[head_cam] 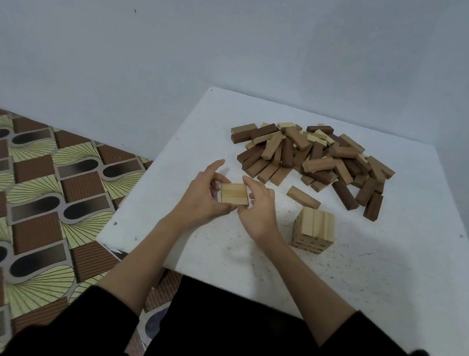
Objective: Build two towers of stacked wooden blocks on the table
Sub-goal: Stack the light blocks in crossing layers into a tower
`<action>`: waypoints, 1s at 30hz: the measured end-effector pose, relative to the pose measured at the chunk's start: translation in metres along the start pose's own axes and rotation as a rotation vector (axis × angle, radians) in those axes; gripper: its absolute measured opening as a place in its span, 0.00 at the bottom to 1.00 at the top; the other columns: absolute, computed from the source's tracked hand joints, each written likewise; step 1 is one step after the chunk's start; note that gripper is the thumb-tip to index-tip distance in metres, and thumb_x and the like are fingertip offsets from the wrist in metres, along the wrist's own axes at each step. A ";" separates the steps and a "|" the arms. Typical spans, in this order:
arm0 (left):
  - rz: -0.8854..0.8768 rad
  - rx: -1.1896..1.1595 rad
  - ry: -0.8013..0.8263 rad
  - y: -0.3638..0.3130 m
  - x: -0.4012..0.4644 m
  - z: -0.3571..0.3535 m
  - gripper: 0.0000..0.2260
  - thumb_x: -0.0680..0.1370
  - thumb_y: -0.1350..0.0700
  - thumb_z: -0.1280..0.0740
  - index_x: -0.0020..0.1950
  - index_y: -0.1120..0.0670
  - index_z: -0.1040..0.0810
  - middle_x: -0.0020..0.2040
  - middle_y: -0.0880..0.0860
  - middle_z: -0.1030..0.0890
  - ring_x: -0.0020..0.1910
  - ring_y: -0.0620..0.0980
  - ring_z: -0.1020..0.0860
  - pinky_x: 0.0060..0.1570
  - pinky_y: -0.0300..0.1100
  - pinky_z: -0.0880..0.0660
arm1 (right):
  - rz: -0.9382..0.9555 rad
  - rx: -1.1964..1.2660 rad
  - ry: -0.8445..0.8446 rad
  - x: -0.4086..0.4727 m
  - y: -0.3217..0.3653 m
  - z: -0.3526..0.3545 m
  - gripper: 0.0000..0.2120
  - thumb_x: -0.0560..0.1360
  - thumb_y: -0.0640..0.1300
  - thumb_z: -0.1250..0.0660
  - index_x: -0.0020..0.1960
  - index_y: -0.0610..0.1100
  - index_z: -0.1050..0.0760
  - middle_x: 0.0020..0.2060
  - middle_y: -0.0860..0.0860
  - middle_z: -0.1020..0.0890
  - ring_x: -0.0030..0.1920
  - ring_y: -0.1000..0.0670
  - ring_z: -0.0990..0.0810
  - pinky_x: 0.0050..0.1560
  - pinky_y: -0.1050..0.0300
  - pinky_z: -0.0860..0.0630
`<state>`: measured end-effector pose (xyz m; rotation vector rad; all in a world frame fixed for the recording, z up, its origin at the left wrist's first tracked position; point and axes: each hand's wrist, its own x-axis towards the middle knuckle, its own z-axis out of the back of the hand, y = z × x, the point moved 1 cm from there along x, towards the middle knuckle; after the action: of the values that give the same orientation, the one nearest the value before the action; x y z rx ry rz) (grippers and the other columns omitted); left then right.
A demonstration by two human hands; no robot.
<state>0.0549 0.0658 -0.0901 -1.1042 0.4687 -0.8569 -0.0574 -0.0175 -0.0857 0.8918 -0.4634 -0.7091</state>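
Left hand (203, 197): fingers curled round left side of pale block layer (234, 194), forefinger raised.
Right hand (259, 208): fingers curled against the layer's right side.
Finished stack (313, 230): at 3 o'clock of hands, well apart.
Loose block pile (314, 156): 1 o'clock, far side of white table (389, 276).
Single block (303, 197): between pile and stack.

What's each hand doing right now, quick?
Left hand: grips the left side of the light block layer.
Right hand: grips the right side of the same layer.
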 end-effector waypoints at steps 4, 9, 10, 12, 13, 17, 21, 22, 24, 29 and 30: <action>-0.042 0.037 -0.035 -0.021 0.000 0.014 0.42 0.61 0.52 0.23 0.72 0.46 0.37 0.50 0.42 0.23 0.47 0.45 0.29 0.46 0.31 0.33 | 0.038 0.053 0.000 0.001 0.024 0.011 0.25 0.72 0.30 0.38 0.67 0.42 0.31 0.63 0.49 0.28 0.63 0.47 0.32 0.63 0.55 0.32; -0.173 0.074 -0.046 -0.063 0.003 0.033 0.38 0.65 0.61 0.22 0.71 0.50 0.36 0.49 0.41 0.22 0.51 0.36 0.27 0.52 0.26 0.33 | 0.132 0.143 0.031 0.005 0.054 0.048 0.25 0.72 0.31 0.35 0.67 0.42 0.31 0.61 0.47 0.26 0.56 0.51 0.26 0.58 0.57 0.26; -0.192 0.067 -0.038 -0.070 0.003 0.033 0.38 0.65 0.61 0.22 0.71 0.50 0.36 0.50 0.41 0.22 0.52 0.35 0.26 0.53 0.27 0.32 | 0.141 0.144 0.064 0.005 0.059 0.060 0.25 0.72 0.32 0.34 0.68 0.42 0.32 0.60 0.48 0.27 0.52 0.56 0.25 0.54 0.64 0.26; -0.221 0.045 -0.013 -0.084 0.005 0.028 0.38 0.65 0.61 0.22 0.71 0.50 0.36 0.50 0.43 0.22 0.52 0.35 0.25 0.53 0.30 0.31 | 0.160 0.131 0.137 0.005 0.067 0.086 0.25 0.72 0.32 0.32 0.67 0.42 0.32 0.57 0.50 0.27 0.45 0.62 0.27 0.46 0.74 0.29; -0.235 0.030 0.004 -0.090 0.006 0.023 0.38 0.65 0.62 0.22 0.70 0.51 0.35 0.50 0.45 0.21 0.51 0.36 0.25 0.52 0.30 0.30 | 0.176 0.118 0.155 0.005 0.067 0.099 0.26 0.71 0.32 0.31 0.67 0.43 0.31 0.55 0.51 0.27 0.43 0.63 0.27 0.44 0.74 0.30; -0.252 -0.030 0.099 -0.110 0.007 -0.006 0.38 0.65 0.65 0.22 0.71 0.52 0.35 0.51 0.47 0.22 0.46 0.36 0.24 0.48 0.28 0.29 | 0.197 -0.037 0.163 0.002 0.051 0.138 0.32 0.67 0.36 0.25 0.67 0.48 0.32 0.55 0.49 0.27 0.48 0.54 0.27 0.47 0.68 0.29; -0.271 -0.020 0.234 -0.119 0.006 -0.046 0.41 0.65 0.61 0.21 0.73 0.51 0.37 0.51 0.46 0.23 0.46 0.38 0.25 0.47 0.30 0.30 | 0.190 -0.105 0.149 -0.013 0.015 0.172 0.33 0.65 0.39 0.23 0.67 0.48 0.31 0.55 0.50 0.26 0.50 0.51 0.28 0.47 0.71 0.30; -0.272 -0.010 0.266 -0.119 0.005 -0.055 0.41 0.65 0.60 0.21 0.73 0.51 0.37 0.51 0.45 0.23 0.48 0.39 0.25 0.49 0.31 0.30 | 0.196 -0.146 0.158 -0.018 0.006 0.177 0.32 0.65 0.40 0.23 0.66 0.50 0.31 0.54 0.53 0.27 0.49 0.54 0.28 0.45 0.72 0.31; -0.274 0.001 0.329 -0.117 0.002 -0.068 0.40 0.65 0.59 0.21 0.72 0.49 0.37 0.51 0.45 0.22 0.50 0.40 0.25 0.53 0.31 0.29 | 0.159 -0.174 0.174 -0.024 -0.009 0.181 0.33 0.66 0.41 0.24 0.66 0.52 0.33 0.52 0.58 0.28 0.46 0.56 0.29 0.44 0.70 0.30; -0.198 -0.009 0.409 -0.108 -0.003 -0.082 0.43 0.64 0.59 0.20 0.74 0.51 0.38 0.54 0.46 0.21 0.50 0.35 0.26 0.55 0.30 0.30 | 0.088 -0.160 0.203 -0.037 -0.029 0.182 0.33 0.67 0.43 0.24 0.66 0.56 0.35 0.53 0.58 0.29 0.49 0.58 0.29 0.48 0.67 0.29; -0.191 -0.003 0.412 -0.106 -0.003 -0.083 0.43 0.64 0.59 0.20 0.74 0.51 0.38 0.54 0.46 0.21 0.51 0.35 0.26 0.57 0.31 0.30 | 0.087 -0.155 0.208 -0.037 -0.031 0.181 0.33 0.67 0.43 0.24 0.66 0.57 0.36 0.54 0.57 0.28 0.50 0.58 0.29 0.49 0.68 0.30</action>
<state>-0.0446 0.0004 -0.0269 -0.9860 0.7124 -1.2615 -0.2091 -0.1013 -0.0138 0.7850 -0.2572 -0.5576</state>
